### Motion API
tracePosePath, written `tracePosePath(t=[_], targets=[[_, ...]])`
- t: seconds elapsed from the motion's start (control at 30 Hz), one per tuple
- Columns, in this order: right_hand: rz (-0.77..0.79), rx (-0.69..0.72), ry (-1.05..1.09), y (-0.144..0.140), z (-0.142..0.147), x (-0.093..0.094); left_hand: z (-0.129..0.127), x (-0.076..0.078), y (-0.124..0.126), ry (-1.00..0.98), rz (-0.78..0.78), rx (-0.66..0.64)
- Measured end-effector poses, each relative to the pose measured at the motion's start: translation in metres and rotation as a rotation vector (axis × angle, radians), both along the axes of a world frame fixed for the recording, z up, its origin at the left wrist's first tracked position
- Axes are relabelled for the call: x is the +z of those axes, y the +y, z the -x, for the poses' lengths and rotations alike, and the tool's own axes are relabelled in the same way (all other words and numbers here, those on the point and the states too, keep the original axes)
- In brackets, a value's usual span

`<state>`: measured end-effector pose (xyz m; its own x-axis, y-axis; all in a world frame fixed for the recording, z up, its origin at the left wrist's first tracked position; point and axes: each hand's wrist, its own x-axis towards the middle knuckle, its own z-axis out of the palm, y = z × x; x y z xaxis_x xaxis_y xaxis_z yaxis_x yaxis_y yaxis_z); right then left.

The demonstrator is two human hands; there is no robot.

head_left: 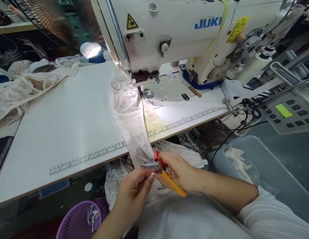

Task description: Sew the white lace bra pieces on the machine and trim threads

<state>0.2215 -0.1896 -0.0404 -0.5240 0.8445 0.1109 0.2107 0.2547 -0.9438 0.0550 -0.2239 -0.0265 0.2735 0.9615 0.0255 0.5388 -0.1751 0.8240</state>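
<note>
Scissors (173, 184) with red and orange handles are in my right hand (180, 169), which is closed around them. Their blades point left, parted, over the pale fabric. My left hand (134, 189) pinches thumb against forefinger just below the blades; a tiny whitish bit shows at the fingertips, too small to name. A white lace bra (128, 103) lies by the sewing machine's needle area, its smooth band (136, 132) running over the table edge to my hands. More white lace fabric (114, 182) hangs below the edge, partly hidden by my hands.
The JUKI sewing machine (154, 36) stands over the white table (77, 109) with printed rulers. A wooden-handled awl (194, 92) lies on its bed. More lace pieces (37, 83) are at left. A purple basket (78, 220) and a clear bin (273, 172) flank my lap.
</note>
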Motion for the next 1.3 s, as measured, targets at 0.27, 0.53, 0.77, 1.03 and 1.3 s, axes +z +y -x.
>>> tracePosePath(t=[0.27, 0.53, 0.77, 1.03, 1.3], targets=[[0.067, -0.016, -0.107, 0.003, -0.02, 0.006, 0.027, -0.003, 0.003, 0.327, 0.078, -0.212], [-0.028, -0.197, -0.226, 0.004, -0.066, -0.001, 0.072, -0.003, 0.008, 0.63, 0.081, -0.173], [-0.106, -0.308, -0.402, -0.001, -0.087, -0.006, 0.06, 0.001, 0.0, 0.533, 0.128, -0.192], [-0.117, -0.247, -0.425, -0.007, -0.063, 0.007, 0.034, 0.014, -0.006, 0.604, -0.013, -0.309], [0.128, 0.243, -0.286, -0.009, -0.007, 0.005, 0.012, 0.019, -0.003, 0.679, -0.086, -0.459]])
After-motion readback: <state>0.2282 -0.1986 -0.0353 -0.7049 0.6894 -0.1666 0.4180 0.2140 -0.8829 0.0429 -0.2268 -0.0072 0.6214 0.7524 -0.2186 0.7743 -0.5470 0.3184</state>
